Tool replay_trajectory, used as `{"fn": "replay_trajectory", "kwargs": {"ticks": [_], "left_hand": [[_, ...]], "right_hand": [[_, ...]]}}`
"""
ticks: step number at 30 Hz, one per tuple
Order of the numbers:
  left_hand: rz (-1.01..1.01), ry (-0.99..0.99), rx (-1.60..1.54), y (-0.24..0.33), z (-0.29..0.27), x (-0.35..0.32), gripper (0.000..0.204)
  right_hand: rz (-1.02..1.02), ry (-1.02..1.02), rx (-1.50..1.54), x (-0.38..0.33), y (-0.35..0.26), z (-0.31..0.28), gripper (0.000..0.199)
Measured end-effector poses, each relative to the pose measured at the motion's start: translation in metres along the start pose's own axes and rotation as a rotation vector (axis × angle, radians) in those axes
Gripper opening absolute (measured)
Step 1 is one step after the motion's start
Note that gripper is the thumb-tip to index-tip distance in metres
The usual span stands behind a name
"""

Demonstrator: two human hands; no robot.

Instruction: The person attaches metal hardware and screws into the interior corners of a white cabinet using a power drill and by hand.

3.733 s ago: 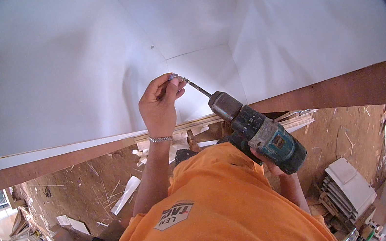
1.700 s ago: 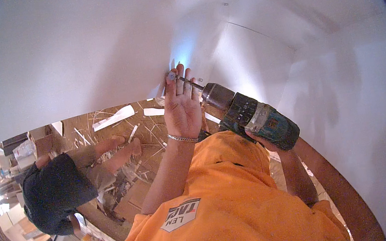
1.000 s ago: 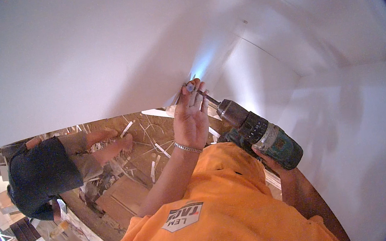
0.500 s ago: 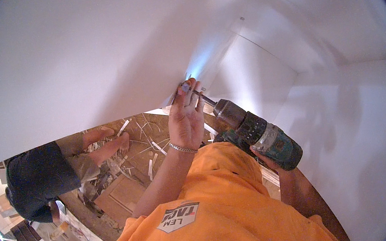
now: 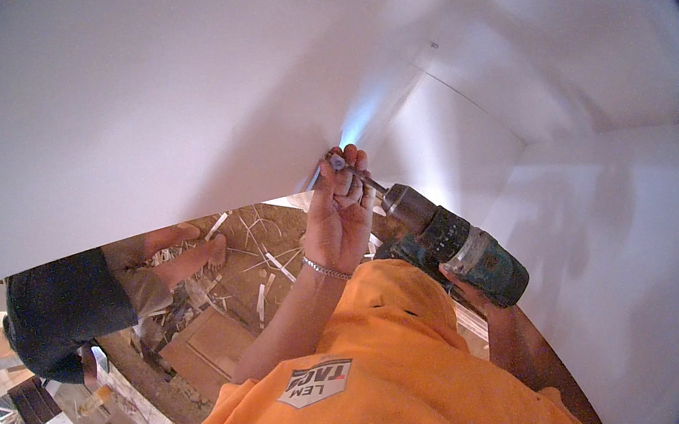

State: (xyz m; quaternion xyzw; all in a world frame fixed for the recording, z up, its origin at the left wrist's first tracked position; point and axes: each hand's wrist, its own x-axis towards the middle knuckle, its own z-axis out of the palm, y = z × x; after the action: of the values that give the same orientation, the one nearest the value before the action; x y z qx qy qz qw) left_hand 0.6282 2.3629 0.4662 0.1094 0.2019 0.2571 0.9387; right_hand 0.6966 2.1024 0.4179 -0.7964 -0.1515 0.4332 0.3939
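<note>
Head view: left hand (image 5: 341, 220) pinching screw (image 5: 337, 162) on bit, right hand (image 5: 464, 281) gripping drill (image 5: 448, 242); keep bit square to panel (image 5: 168, 106).

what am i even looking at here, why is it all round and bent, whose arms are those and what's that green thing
This is one picture from a wide fisheye camera worn on a person's head, looking down at their own hands; that lens bends straight edges near the rim. The orange shirt belongs to the wearer. The left hand is raised, its fingertips pinching the tip of a drill bit close to a white panel. The right hand grips the handle of a green cordless drill, though it is mostly hidden behind the tool. A bluish glow shows on the panel near the bit. White panels meet in a corner on the right. Below left, another person in dark clothes crouches on a dirt floor littered with wood scraps.
</note>
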Motion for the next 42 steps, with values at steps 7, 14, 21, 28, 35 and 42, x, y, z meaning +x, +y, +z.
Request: {"fn": "replay_trajectory", "kwargs": {"ticks": [7,14,21,28,35,42], "left_hand": [[0.058,-0.016,0.024,-0.004,0.008,0.001,0.022],[0.036,0.085,-0.018,-0.006,0.019,0.004,0.026],[0.073,0.069,-0.006,-0.01,0.019,0.01,0.032],[-0.02,-0.173,-0.063,-0.008,0.007,0.012,0.026],[0.034,-0.12,0.048,-0.011,0.004,0.01,0.028],[0.043,-0.098,0.055,-0.014,0.003,0.011,0.029]], "right_hand": [[-0.135,-0.066,-0.028,0.006,0.02,-0.004,0.055],[-0.056,-0.044,0.012,0.007,0.025,-0.003,0.056],[0.012,-0.015,0.014,0.001,0.021,-0.005,0.059],[0.173,-0.018,-0.082,0.012,0.03,-0.002,0.061],[0.237,-0.095,0.002,0.007,-0.01,-0.013,0.06],[0.045,-0.088,0.185,0.011,-0.003,-0.013,0.052]]}}
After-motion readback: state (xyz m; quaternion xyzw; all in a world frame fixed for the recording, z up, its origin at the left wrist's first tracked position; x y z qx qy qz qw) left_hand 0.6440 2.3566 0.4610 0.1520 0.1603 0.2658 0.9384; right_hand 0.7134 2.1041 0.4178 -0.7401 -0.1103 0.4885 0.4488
